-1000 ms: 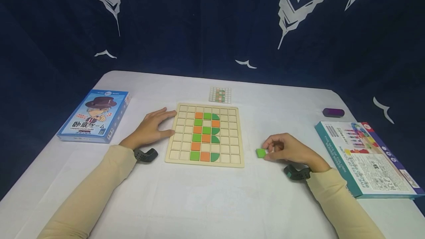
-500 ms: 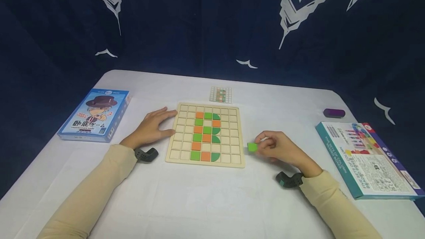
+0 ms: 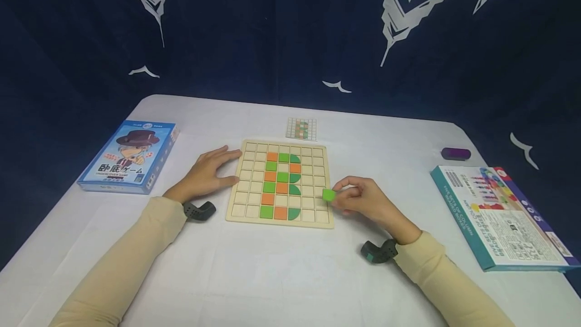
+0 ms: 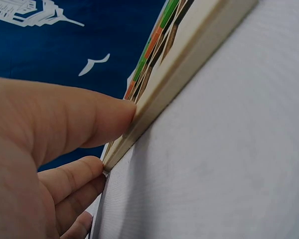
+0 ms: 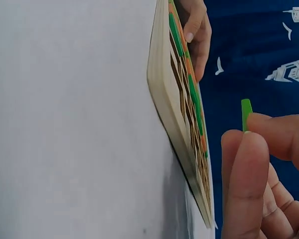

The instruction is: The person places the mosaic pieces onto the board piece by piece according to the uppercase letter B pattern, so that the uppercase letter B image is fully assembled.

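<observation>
A wooden grid board (image 3: pixel 313 185) lies flat mid-table, with orange squares, light green squares and dark green rounded tiles set in its middle columns. At its left edge rests my left hand (image 3: pixel 206 173); in the left wrist view the thumb (image 4: pixel 109 119) touches the board's side, fingers spread. My right hand (image 3: pixel 363 201) pinches a light green square tile (image 3: pixel 329 195) between thumb and fingertips, held over the board's right edge. In the right wrist view the green tile (image 5: pixel 246 113) is seen edge-on, raised clear of the board.
Behind the board lies a small pattern card (image 3: pixel 301 129) printed with a similar grid. A blue game box (image 3: pixel 129 158) is at the left. On the right are a teal and white box (image 3: pixel 504 221) and a purple object (image 3: pixel 456 154).
My right hand has lifted the green tile off the table and carried it left to the board's right edge. The left hand stays where it was.
</observation>
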### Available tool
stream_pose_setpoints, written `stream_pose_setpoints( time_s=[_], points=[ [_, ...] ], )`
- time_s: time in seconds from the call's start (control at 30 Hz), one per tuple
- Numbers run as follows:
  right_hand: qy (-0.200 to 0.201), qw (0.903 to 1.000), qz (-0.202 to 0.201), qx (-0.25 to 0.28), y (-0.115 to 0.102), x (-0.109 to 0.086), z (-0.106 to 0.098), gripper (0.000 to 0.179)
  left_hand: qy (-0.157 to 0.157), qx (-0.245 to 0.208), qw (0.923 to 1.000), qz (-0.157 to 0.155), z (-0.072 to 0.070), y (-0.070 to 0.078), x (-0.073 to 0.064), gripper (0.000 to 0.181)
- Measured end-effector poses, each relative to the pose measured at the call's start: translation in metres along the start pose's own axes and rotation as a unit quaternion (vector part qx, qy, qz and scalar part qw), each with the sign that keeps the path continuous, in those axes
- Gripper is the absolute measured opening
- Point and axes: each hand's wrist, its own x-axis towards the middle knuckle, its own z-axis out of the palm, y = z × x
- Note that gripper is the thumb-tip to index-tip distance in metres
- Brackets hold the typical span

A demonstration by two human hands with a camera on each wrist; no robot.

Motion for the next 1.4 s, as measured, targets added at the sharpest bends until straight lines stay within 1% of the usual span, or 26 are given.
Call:
stream_pose_setpoints(
  time_s=[0.1,0.27,0.43,0.77,1.1,1.23,1.4],
  points=[
    [-0.001,1.0000,-0.002,0.009,-0.002,0.003,0.005,0.031,0.000,0.000,1.0000,0.000,0.000,0.000,0.000,0.074],
    [-0.018,0.9993,-0.017,0.029,-0.003,0.010,0.014,0.030,0.000,-0.001,1.0000,-0.002,0.000,0.000,0.000,0.074],
    [-0.037,0.9985,-0.032,0.022,-0.006,0.017,0.023,0.030,0.000,-0.004,1.0000,-0.004,-0.001,0.001,-0.001,0.073],
    [-0.048,0.9977,-0.035,-0.032,-0.012,0.029,0.040,0.027,-0.001,0.001,1.0000,-0.002,-0.001,0.001,0.001,0.074],
    [-0.053,0.9908,-0.049,-0.115,-0.019,0.035,0.048,0.020,-0.001,0.000,1.0000,0.005,-0.001,-0.001,0.001,0.074],
    [-0.054,0.9884,-0.051,-0.132,-0.022,0.037,0.052,0.017,-0.001,0.001,1.0000,0.004,0.000,-0.002,0.001,0.074],
    [-0.056,0.9874,-0.040,-0.143,-0.025,0.039,0.055,0.016,-0.002,0.002,1.0000,0.004,0.000,-0.003,0.002,0.074]
  ],
)
